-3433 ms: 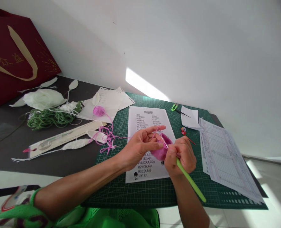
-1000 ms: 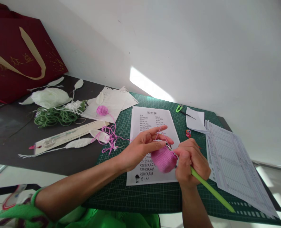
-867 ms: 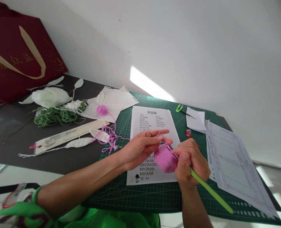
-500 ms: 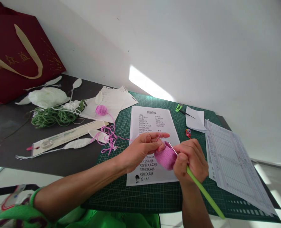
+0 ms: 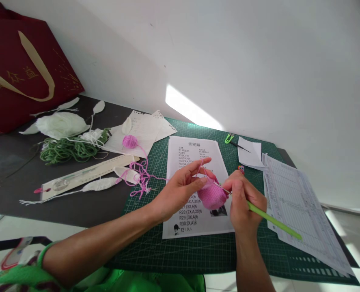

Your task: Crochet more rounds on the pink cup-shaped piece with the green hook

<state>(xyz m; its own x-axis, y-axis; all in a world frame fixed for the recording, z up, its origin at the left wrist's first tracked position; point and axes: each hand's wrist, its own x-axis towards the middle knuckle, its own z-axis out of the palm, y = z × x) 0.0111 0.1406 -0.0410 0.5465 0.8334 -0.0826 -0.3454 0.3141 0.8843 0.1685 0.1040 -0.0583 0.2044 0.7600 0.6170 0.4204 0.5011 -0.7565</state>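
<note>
My left hand [image 5: 184,187] pinches the edge of a pink crochet piece [image 5: 212,195], its index finger raised with pink yarn looped over it. In my right hand [image 5: 248,202] is a crochet hook [image 5: 274,221] with a thick light-green handle. The hook's metal tip meets the upper edge of the piece, close to my left fingertips. Pink yarn trails left from my hand to a loose tangle [image 5: 141,174] and a small pink yarn ball [image 5: 130,141]. A printed pattern sheet [image 5: 195,224] lies under both hands, partly covered by them.
A green cutting mat [image 5: 210,255] spans the table. Left are green yarn [image 5: 67,150], white yarn [image 5: 62,124], white leaf-shaped pieces and a ruler [image 5: 76,180]. Green snips [image 5: 229,138], stitch markers [image 5: 241,168] and papers [image 5: 304,211] lie right. A red bag [image 5: 21,69] stands back left.
My right hand has turned, so the hook's handle lies flatter and points further right. My left index finger has risen with the yarn, and the crochet piece has tilted slightly upward.
</note>
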